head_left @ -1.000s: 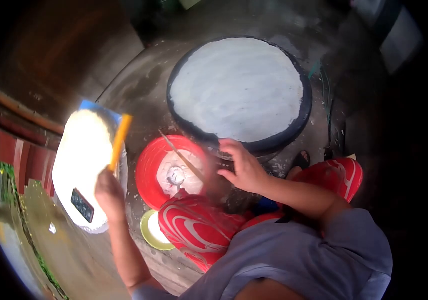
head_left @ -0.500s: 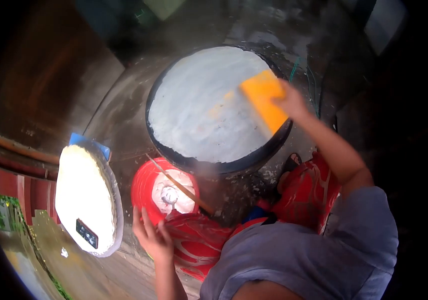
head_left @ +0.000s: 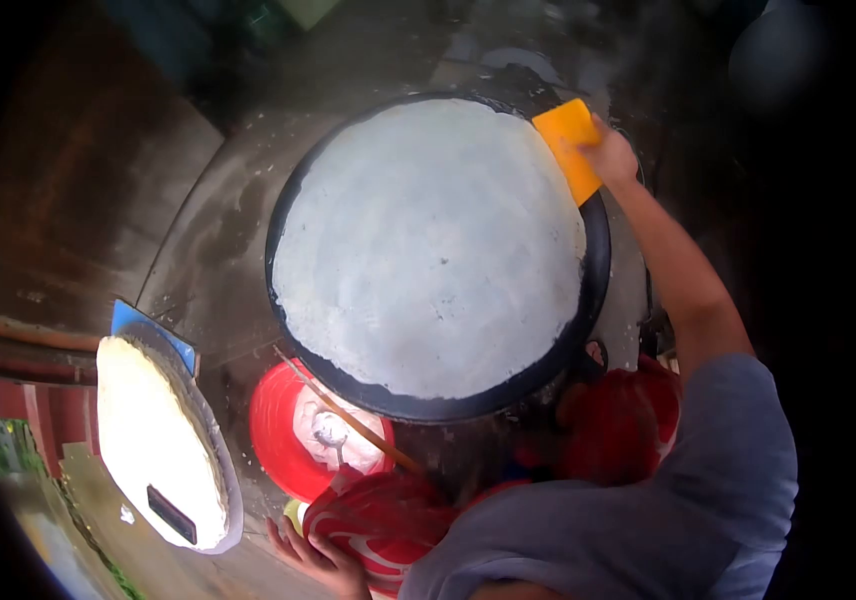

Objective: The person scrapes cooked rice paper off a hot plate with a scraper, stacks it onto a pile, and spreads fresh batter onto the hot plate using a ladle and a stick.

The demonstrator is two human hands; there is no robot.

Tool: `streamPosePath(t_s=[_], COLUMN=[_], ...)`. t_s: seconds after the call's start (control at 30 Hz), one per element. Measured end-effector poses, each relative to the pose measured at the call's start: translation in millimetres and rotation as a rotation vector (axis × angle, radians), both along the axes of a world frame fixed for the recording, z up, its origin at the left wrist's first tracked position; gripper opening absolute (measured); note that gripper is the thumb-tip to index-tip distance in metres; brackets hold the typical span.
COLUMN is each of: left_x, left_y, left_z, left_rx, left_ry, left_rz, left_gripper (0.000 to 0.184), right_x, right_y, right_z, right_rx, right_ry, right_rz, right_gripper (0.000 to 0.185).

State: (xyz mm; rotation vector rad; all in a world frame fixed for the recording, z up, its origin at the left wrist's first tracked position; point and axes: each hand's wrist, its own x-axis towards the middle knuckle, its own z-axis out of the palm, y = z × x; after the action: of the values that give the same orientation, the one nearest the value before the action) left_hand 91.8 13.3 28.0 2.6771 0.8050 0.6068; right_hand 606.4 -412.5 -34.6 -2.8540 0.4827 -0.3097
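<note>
A wide round black griddle (head_left: 598, 270) carries a thin pale sheet of batter (head_left: 428, 240) over nearly all its surface. My right hand (head_left: 610, 158) grips a yellow scraper (head_left: 570, 150) at the upper right rim, its long edge against the batter's border. Low in the view, my left hand (head_left: 320, 568) has its fingers apart and holds nothing, beside my red-trousered knee (head_left: 378, 530). Above that hand, a red basin (head_left: 273, 430) holds thick white batter with a ladle (head_left: 330, 430) in it. A thin wooden stick (head_left: 353, 418) lies across the basin.
To the left stands a round stack of pale flat sheets (head_left: 153, 420) with a dark phone (head_left: 171, 513) on it. A blue flat piece (head_left: 153, 335) sticks out behind the stack. The griddle's near rim comes close to the basin and my knees.
My right hand has swept the scraper up and outward from the batter's right side to the upper right rim. My left hand has dropped lower, away from the basin. The view has shifted.
</note>
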Motion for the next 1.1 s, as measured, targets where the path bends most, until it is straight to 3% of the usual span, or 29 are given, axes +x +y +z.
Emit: streamPosePath(t_s=[0.1, 0.17, 0.23, 0.3, 0.37, 0.43, 0.5, 0.77, 0.83, 0.9, 1.1], left_x=[17, 23, 24, 30, 37, 37, 38, 32, 31, 34, -7], left_y=[0, 3, 6, 7, 8, 9, 12, 18, 19, 19, 27], left_z=[15, 9, 4, 5, 10, 6, 8, 4, 7, 10, -8], left_rx=[0.013, -0.012, -0.003, -0.023, -0.048, -0.058, -0.045, -0.079, -0.090, -0.035, 0.101], left_ry=[0.120, 0.081, 0.108, 0.119, 0.165, 0.199, 0.267, 0.301, 0.302, 0.280, 0.230], left_rz=[-0.084, -0.109, -0.066, -0.043, -0.025, 0.033, 0.047, 0.109, 0.123, 0.064, -0.097], left_gripper=[0.045, 0.044, 0.041, 0.040, 0.039, 0.039, 0.038, 0.041, 0.041, 0.041, 0.043], right_x=[46, 81, 96, 124, 150, 168, 190, 222, 204, 174, 24], right_y=[24, 28, 62, 80, 95, 120, 152, 351, 402, 449, 534], right_z=[7, -6, 8, 14, 6, 4, -5, -20, -26, -23, -18], right_rx=[-0.042, -0.021, -0.078, -0.130, -0.082, -0.223, -0.217, 0.057, 0.175, 0.286, 0.295], right_ry=[0.038, -0.041, 0.006, 0.119, 0.088, -0.018, -0.047, -0.133, -0.191, -0.010, 0.224], right_rz=[-0.074, 0.169, 0.201, -0.006, -0.035, 0.278, 0.334, 1.049, 1.248, 1.415, 2.022], right_gripper=[0.057, 0.058, 0.060, 0.059, 0.057, 0.059, 0.062, 0.059, 0.061, 0.061, 0.059])
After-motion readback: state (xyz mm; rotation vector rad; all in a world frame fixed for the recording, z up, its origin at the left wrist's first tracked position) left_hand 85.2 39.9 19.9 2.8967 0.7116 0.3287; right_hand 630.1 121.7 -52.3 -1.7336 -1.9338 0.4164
